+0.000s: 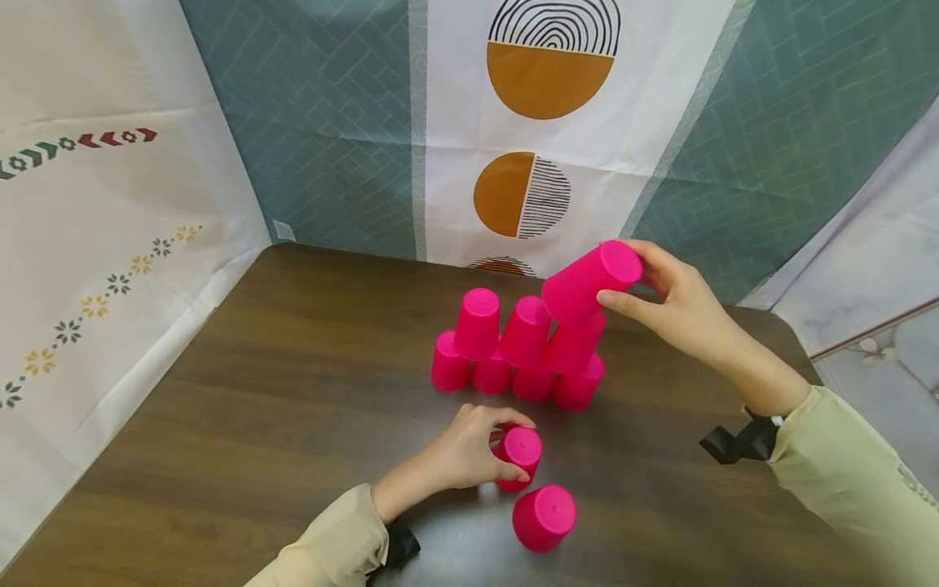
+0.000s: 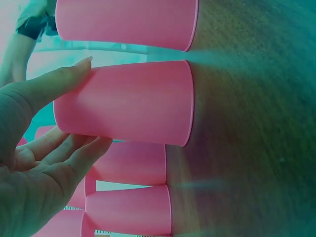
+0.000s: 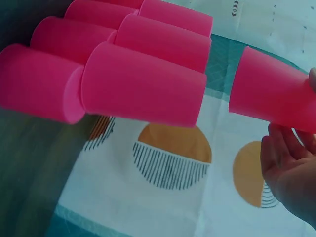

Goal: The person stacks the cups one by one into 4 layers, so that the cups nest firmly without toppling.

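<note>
My right hand (image 1: 682, 302) holds a pink cup (image 1: 587, 285) by its closed end, thumb on one side and fingers on the other. That cup is tilted, its mouth toward the lower left, over the right end of a stack of pink cups; the right wrist view shows a gap between it and the upper row. Three upturned cups (image 1: 525, 330) form the upper row, on a lower row of several cups (image 1: 450, 363). In front of the stack, my left hand (image 1: 465, 448) grips an upturned pink cup (image 2: 128, 103) between thumb and fingers.
Another upturned pink cup (image 1: 544, 518) stands on the brown wooden table (image 1: 242, 391), nearer me than the left hand's cup. Behind the table's far edge hangs a patterned cloth (image 1: 455, 106). A white cloth (image 1: 110, 269) borders the left side.
</note>
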A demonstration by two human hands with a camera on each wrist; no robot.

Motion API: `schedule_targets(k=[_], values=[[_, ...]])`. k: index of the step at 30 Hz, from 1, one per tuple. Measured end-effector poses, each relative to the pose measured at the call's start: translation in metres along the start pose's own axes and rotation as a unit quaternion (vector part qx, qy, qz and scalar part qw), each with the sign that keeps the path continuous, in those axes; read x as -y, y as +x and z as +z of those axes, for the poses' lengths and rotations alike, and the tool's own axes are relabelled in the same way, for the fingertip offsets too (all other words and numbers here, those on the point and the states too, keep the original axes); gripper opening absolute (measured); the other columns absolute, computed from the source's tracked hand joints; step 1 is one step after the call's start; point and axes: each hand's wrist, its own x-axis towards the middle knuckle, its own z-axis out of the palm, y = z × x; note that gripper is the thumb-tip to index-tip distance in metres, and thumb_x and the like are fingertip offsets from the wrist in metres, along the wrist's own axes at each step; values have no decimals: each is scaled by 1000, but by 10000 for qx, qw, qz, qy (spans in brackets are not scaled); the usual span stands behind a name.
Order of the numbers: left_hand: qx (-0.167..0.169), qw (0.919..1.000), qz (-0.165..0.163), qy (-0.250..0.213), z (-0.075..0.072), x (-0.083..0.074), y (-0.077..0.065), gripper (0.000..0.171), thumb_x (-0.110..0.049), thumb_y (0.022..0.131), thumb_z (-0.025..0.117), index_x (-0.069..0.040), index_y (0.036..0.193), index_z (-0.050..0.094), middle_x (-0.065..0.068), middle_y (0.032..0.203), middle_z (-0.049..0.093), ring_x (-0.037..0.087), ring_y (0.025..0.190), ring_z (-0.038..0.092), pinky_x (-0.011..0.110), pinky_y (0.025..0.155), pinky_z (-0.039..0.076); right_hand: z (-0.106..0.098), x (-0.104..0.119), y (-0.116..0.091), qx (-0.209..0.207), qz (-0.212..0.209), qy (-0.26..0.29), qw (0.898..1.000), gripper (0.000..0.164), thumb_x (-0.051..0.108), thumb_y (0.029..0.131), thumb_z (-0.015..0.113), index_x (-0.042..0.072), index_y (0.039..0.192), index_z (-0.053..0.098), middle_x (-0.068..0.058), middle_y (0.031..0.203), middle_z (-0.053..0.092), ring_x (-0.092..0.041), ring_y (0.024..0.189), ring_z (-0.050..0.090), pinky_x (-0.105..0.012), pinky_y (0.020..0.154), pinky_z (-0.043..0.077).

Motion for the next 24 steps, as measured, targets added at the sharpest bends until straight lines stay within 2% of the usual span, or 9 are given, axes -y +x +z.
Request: schedule_targets(k=[6,10,17,24], values=[[149,9999,-22,57,-1,-1,3,47,-16,66,85,-11,109,67,-2,95,69,2,84,61,23,78,53,6,-4,17,-69,624,590,9963,48,25,87,67,17,130,48,2,114,59,-10,104,57,-17,82,47],[153,9996,83,201,-1,-3,3,47,-16,67,84,-10,110,66,-3,96,69,1,85,61,23,79,52,8,-4,22,-38,837,558,9949,48,28,86,67,16,129,49,2,114,58,-13,100,58,-20,79,48],[120,9992,207,335,0,-3,3,48,-16,67,84,-9,111,65,-2,95,69,0,83,60,24,78,53,12,-4,23,89,974,312,9947,52,34,85,68,21,131,48,0,116,57,-17,103,56,-28,80,48],[73,9995,124,273,0,-2,2,48,-15,67,84,-9,111,66,-3,94,69,0,82,60,24,78,53,17,-3,23,276,866,135,9958,55,35,84,69,21,133,46,-2,119,56,-25,106,57,-35,79,51]])
